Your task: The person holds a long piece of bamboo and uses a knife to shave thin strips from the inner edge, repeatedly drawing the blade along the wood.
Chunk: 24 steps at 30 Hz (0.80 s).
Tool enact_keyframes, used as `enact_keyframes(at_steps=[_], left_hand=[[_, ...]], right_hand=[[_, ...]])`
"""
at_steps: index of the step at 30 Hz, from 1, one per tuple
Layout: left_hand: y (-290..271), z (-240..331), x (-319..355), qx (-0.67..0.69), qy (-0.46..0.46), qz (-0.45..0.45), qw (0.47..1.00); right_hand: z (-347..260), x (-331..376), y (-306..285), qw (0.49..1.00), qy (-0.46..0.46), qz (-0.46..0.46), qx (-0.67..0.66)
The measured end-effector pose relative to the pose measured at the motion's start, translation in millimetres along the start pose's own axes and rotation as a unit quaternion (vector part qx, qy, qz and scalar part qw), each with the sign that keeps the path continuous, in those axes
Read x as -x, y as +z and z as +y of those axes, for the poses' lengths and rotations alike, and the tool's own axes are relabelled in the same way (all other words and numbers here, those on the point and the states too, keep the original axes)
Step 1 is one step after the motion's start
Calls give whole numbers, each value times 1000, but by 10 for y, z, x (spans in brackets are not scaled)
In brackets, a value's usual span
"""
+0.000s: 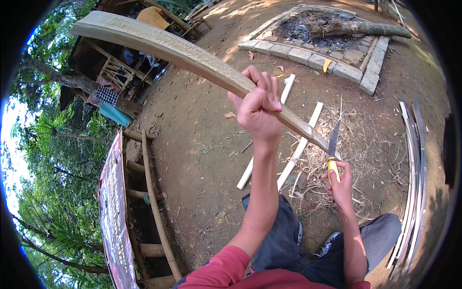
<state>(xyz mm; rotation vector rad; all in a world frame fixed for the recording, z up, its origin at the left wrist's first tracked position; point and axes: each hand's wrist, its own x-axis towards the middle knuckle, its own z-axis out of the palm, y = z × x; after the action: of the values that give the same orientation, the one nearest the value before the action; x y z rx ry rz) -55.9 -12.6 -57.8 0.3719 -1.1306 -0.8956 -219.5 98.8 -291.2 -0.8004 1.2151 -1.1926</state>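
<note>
My left hand (260, 108) is closed around a long pale strip (183, 53) that looks like split bamboo. One end of the strip rises toward the upper left; the other slopes down to the right. In my right hand (340, 185) is a knife (333, 139) with a yellow handle, fingers wrapped round it. The dark blade points up and away, and its lower part meets the strip's lower right end. Curly pale shavings (361, 135) lie on the ground beneath the knife.
Two pale slats (301, 147) lie beyond my knees. Several long thin strips (414, 183) are laid at the right. A stone-edged fire pit (303, 57) holds a charred log (356, 30). Bamboo rails (156, 202) and a printed banner (115, 216) stand at the left. A person (153, 18) is far back.
</note>
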Motion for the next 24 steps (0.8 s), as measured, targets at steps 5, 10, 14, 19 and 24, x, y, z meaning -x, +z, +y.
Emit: enact_keyframes(at_steps=[5,10,14,19,24], left_hand=[[51,30,20,-15,7,-6,1000],[-6,8,5,28,-13,-29,999],[67,48,39,50,-29,-61,997],[110,17,46,71,-36,-95,992],[121,32,58,46,-26,-58,997]], right_hand=[[-66,8,3,999,-31,-10,24],[25,-15,-46,981,-124,18,145],[-126,69,37,974,-130,48,177],[-359,148,128,926,-256,107,257],[-270,77,107,922,-241,115,282]])
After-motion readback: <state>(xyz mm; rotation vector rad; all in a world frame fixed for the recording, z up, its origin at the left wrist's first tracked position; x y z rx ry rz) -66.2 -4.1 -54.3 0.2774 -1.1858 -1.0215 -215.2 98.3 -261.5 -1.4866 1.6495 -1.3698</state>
